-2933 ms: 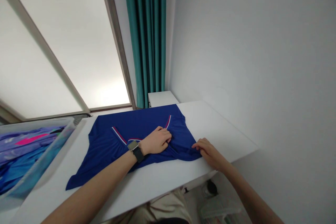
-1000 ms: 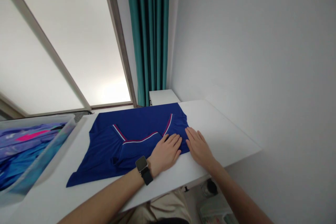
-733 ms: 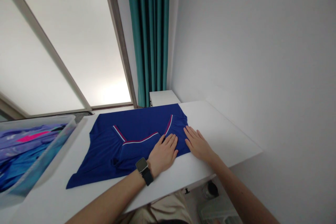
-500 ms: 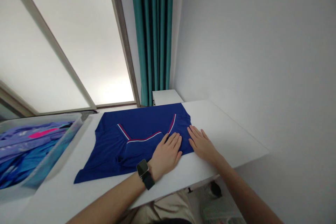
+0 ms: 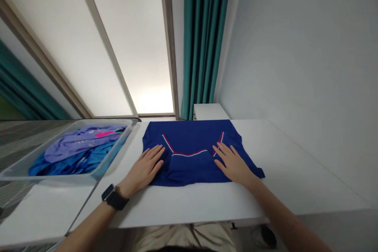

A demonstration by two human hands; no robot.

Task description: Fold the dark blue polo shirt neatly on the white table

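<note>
A dark blue shirt (image 5: 195,153) with red and white trim lies partly folded on the white table (image 5: 295,177). My left hand (image 5: 146,167), with a dark watch on its wrist, lies flat and open on the shirt's left edge. My right hand (image 5: 233,163) rests flat and open on the shirt's right part, its fingers spread over the trim. Neither hand holds anything.
A clear plastic bin (image 5: 26,163) with purple and blue clothes stands on the left. A teal curtain (image 5: 206,39) and a window are behind the table, with a small white cabinet (image 5: 209,111) at the back. A grey wall is on the right.
My left hand has slid from the shirt's right side to its left edge. The right hand stays flat on the right part. The view has swung left, showing more of the bin.
</note>
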